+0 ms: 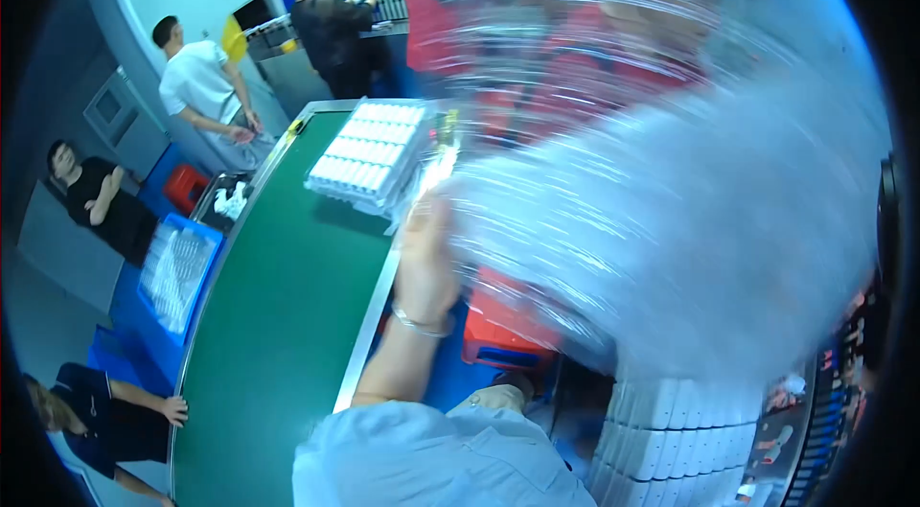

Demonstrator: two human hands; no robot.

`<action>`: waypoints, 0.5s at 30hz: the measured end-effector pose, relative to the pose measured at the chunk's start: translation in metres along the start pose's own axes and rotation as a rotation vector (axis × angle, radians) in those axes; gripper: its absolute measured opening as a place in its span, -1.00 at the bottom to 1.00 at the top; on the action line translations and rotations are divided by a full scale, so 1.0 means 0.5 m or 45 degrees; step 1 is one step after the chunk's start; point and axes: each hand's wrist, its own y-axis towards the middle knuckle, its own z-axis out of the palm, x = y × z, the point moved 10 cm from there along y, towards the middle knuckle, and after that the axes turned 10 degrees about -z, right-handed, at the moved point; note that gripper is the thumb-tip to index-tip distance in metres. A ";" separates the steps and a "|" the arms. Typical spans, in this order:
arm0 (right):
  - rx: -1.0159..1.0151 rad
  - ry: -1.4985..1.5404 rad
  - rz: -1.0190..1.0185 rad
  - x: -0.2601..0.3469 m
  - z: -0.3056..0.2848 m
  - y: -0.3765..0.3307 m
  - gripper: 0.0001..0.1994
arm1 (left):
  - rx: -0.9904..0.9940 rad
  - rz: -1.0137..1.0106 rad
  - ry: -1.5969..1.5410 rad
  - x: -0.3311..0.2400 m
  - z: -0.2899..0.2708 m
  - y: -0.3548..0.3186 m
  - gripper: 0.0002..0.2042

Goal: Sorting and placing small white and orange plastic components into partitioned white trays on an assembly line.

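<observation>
Tray (661,210), clear plastic, fills the centre and right of the frame, badly motion-blurred. Its long axis seems to run from lower left to upper right, but the blur leaves that uncertain; which way it faces I can't tell. Contents unreadable through the smear.

Your left hand (426,258) is up at centre frame, bracelet on the wrist, fingers against the tray's left edge. It seems to grip that edge, but the blur hides how far the fingers close. Your right hand isn't visible; the tray covers that side.

Containers:
- White rack (369,152), upper centre on the green belt (278,315), holds rows of small white cylinders, packed tight.
- Blue bin (177,272), left of the belt, holds clear trays.
- Red crate (503,334), just below your left hand, contents hidden.
- White stack (671,440), lower right, ribbed trays piled up.

Other people stand or sit along the left edge and top of the frame, well apart from your hand.
</observation>
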 end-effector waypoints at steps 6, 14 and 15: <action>0.074 0.094 0.212 -0.045 0.059 -0.005 -0.71 | -1.024 0.350 0.419 -0.110 -0.652 -0.111 -0.74; 0.777 -0.080 0.182 -0.130 0.198 0.001 -0.88 | -0.902 0.189 2.012 -0.060 -0.906 -0.194 -0.79; 0.853 -0.270 0.126 -0.136 0.203 0.002 -0.90 | -0.817 0.247 1.997 -0.034 -0.855 -0.160 -0.79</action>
